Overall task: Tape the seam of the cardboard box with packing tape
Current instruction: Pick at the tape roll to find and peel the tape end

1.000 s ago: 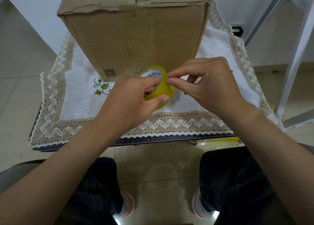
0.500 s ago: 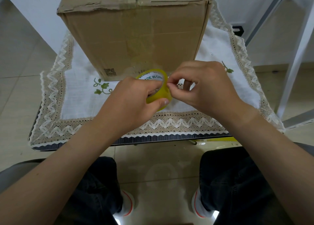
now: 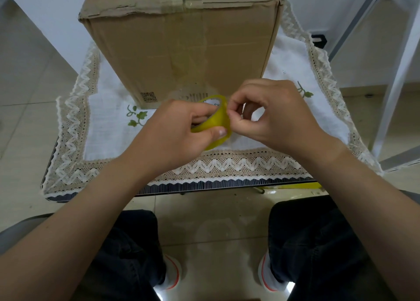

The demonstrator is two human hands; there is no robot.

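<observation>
Cardboard box (image 3: 181,50) blocks ahead; tablecloth (image 3: 295,123) flanks free.

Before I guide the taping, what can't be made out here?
Head view only:
- Free end of the yellow packing tape roll: hidden under the right hand fingertips.
- Brown cardboard box top seam: cut off by the upper edge.
- Roll's label: covered by the left hand.

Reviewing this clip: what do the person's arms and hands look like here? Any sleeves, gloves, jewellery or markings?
Both forearms are bare up to the frame edge, so no sleeves show. The left hand and right hand wear no gloves, and no rings, watch or bracelet are visible. Fingernails are short and unpainted. No tattoos or marks show.
</observation>
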